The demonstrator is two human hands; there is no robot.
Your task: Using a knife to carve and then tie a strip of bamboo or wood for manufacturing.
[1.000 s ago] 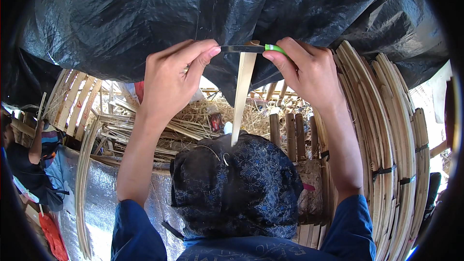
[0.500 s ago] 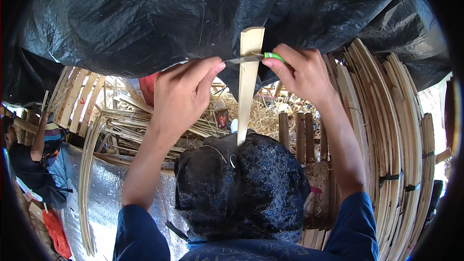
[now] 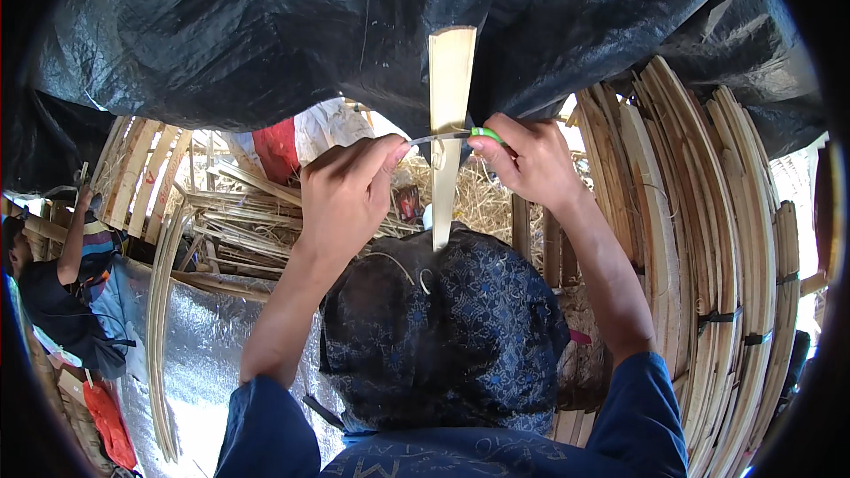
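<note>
A pale bamboo strip [image 3: 452, 80] stretches away from me, its near end by the dark patterned cloth [image 3: 496, 319] over my lap. Across it lies a knife [image 3: 434, 138] with a thin metal blade and a green handle. My right hand [image 3: 529, 159] is closed around the handle, just right of the strip. At the left, my left hand [image 3: 350, 188] pinches the blade's tip end. A small curl of shaving shows on the strip just below the blade. Thin shavings [image 3: 425, 281] rest on the cloth.
Bundles of long wooden slats [image 3: 699, 212] stand at the right. Black plastic sheeting [image 3: 266, 44] hangs ahead. Straw-like shavings [image 3: 487, 199] cover the ground beyond my lap. Another person [image 3: 66, 292] sits at the far left, beside a silvery sheet [image 3: 221, 336].
Both hands have drawn the knife down along the strip toward my lap. The strip's far end sits slightly higher and further left in view.
</note>
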